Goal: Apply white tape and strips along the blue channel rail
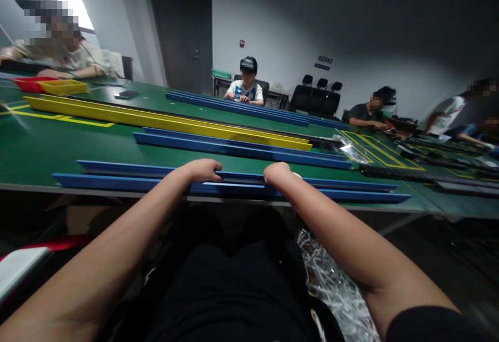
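A long blue channel [351, 193] lies along the near edge of the green table, with raised walls on both long sides. My left hand [206, 169] is over the middle of this channel, its visible finger and thumb bent and apart, with nothing seen between them. To the right, my right hand [277, 171] reaches down over the same channel with the wrist bent; its fingers are hidden behind the hand. A small white thing [298, 175], too little of it showing to name, peeks out beside the right hand.
Beyond lie another blue channel [241, 149], a long yellow channel [167, 123] and more blue channels [237, 109]. Red [29, 83] and yellow trays [64, 87] and a phone [127, 94] are at left. Several people sit around the table [97, 147]. White shreds [335, 285] lie below.
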{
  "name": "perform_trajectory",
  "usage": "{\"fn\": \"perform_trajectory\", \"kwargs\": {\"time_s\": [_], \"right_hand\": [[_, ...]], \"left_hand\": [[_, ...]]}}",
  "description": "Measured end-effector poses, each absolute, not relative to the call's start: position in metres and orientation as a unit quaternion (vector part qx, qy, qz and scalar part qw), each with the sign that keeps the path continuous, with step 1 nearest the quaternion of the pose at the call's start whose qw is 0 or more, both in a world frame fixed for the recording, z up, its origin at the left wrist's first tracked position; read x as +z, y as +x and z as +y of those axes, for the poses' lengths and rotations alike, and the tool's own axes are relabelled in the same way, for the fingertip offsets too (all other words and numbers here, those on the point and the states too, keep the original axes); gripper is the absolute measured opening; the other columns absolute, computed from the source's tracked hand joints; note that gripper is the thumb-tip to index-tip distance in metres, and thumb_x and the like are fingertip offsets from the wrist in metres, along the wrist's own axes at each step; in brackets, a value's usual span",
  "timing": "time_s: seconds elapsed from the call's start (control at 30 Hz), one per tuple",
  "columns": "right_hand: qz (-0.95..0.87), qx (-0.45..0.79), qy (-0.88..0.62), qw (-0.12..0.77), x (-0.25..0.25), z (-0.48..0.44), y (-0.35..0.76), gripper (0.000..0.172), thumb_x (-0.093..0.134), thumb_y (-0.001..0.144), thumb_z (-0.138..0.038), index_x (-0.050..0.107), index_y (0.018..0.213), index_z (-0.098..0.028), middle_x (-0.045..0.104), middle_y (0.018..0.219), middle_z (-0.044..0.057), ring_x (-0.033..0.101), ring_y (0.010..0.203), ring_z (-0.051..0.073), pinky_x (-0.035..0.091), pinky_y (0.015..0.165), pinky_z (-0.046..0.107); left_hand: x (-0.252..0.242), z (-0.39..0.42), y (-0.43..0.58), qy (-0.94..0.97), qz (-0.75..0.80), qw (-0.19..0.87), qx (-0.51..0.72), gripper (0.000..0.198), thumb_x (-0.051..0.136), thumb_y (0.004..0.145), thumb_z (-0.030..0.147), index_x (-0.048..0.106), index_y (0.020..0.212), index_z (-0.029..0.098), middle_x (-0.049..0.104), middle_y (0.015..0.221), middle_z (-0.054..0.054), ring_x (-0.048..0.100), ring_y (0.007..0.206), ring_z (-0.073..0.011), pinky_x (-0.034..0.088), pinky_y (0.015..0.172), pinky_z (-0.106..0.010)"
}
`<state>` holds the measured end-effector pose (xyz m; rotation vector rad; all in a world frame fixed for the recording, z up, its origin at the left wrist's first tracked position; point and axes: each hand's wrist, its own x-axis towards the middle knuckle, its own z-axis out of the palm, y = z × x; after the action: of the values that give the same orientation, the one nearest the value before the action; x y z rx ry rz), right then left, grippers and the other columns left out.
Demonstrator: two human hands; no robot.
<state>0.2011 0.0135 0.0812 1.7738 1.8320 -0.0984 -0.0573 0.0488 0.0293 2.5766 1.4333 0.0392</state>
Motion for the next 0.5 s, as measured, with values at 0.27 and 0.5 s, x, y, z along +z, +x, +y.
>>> {"fn": "perform_trajectory", "kwargs": {"time_s": [0.27,0.5], "right_hand": [[0.66,-0.067,0.688,0.295,0.076,0.024,0.202,0.021,0.072,0.073,-0.018,0.076,0.092,-0.024,0.072,0.113,0.009,0.061,0.117,0.028,0.047,0.097,0.045],[0.677,-0.086,0.692,0.235,0.075,0.027,0.202,0.016,0.077,0.07,-0.023,0.078,0.086,-0.022,0.071,0.114,0.012,0.061,0.114,0.035,0.049,0.096,0.049]], "left_hand": [[0.032,0.05,-0.039,0.872,0.481,0.085,-0.016,0.039,0.057,0.072,0.055,0.069,0.091,0.024,0.072,0.086,-0.005,0.061,0.073,-0.0201,0.039,0.061,-0.028],[0.032,0.045,0.047,0.897,0.439,0.055,0.001,0.034,0.06,0.073,0.051,0.07,0.092,0.024,0.073,0.092,-0.007,0.065,0.079,-0.0214,0.041,0.061,-0.027]]}}
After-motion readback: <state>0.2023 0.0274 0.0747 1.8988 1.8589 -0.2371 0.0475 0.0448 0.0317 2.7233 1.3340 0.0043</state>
